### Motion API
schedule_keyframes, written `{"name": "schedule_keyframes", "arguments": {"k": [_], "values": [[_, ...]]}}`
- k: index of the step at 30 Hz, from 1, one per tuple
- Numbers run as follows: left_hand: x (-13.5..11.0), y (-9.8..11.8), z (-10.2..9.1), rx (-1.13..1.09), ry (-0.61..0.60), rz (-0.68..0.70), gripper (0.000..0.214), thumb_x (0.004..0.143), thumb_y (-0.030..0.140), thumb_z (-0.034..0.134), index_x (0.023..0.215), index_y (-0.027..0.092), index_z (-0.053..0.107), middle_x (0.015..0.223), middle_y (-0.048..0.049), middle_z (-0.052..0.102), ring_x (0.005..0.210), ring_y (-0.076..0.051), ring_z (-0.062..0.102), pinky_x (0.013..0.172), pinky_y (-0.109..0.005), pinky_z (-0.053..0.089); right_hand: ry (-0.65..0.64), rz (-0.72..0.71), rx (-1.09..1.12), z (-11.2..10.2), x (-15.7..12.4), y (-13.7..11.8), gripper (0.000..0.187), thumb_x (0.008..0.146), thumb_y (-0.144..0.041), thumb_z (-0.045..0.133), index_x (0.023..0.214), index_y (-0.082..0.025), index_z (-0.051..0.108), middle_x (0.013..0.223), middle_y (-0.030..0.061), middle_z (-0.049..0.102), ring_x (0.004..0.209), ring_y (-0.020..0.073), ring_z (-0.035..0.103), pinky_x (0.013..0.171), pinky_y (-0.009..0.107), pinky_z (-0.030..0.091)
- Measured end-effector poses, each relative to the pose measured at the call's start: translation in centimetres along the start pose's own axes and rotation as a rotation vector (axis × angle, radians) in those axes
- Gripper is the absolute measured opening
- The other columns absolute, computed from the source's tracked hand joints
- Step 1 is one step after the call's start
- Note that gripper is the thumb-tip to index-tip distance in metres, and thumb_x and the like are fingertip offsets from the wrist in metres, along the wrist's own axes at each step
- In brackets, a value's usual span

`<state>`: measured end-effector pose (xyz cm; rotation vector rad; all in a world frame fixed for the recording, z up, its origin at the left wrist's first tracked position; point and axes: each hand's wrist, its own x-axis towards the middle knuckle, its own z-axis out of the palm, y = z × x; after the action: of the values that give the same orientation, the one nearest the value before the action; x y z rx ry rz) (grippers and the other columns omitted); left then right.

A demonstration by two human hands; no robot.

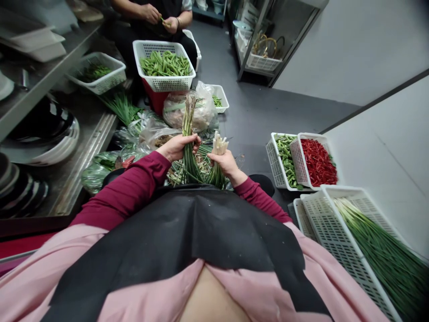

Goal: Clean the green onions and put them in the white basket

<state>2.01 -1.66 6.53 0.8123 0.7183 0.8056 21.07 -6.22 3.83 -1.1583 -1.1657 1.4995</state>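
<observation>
My left hand (177,146) is closed round a bunch of green onions (188,117), with the root ends pointing up and away from me. My right hand (225,162) grips a smaller bundle of green onions (218,145) whose white ends stick up above the fist. Both bundles hang over a pile of greens and trimmings (197,167) in front of my lap. My sleeves are dark red and a black apron covers my front.
A white basket of cleaned green onions (375,243) lies at my right, beside baskets of red chillies (317,161) and green pods (285,156). Across from me a seated person's hands (161,19) work above a basket of green beans (164,65). Steel shelves with bowls (40,134) stand at left.
</observation>
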Motion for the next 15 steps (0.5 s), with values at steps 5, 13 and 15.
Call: {"name": "schedule_keyframes", "arguments": {"k": [5, 13, 15], "values": [[-0.1, 0.5, 1.4, -0.022, 0.018, 0.017, 0.03, 0.069, 0.035, 0.079, 0.071, 0.011, 0.063, 0.061, -0.002, 0.06, 0.05, -0.01, 0.055, 0.052, -0.023, 0.047, -0.124, -0.016, 0.052, 1.7, 0.7, 1.1, 0.048, 0.054, -0.03, 0.083, 0.098, -0.017, 0.068, 0.084, 0.0012, 0.069, 0.062, 0.0119, 0.057, 0.058, 0.026, 0.048], [-0.3, 0.4, 2.3, -0.051, 0.066, 0.065, 0.024, 0.072, 0.028, 0.078, 0.077, 0.011, 0.062, 0.064, -0.0012, 0.065, 0.053, -0.01, 0.06, 0.056, -0.023, 0.052, -0.186, 0.047, 0.045, 1.0, 0.9, 1.7, 0.057, 0.054, -0.031, 0.083, 0.106, -0.015, 0.064, 0.078, -0.0003, 0.066, 0.058, 0.0104, 0.054, 0.057, 0.025, 0.047], [-0.3, 0.4, 2.6, -0.05, 0.096, 0.059, 0.023, 0.074, 0.028, 0.076, 0.077, 0.011, 0.062, 0.063, -0.0009, 0.064, 0.052, -0.01, 0.059, 0.055, -0.024, 0.052, -0.14, 0.012, 0.016, 1.2, 0.7, 1.7, 0.058, 0.054, -0.029, 0.083, 0.107, -0.016, 0.064, 0.083, 0.0003, 0.067, 0.066, 0.0119, 0.057, 0.062, 0.026, 0.048]]}}
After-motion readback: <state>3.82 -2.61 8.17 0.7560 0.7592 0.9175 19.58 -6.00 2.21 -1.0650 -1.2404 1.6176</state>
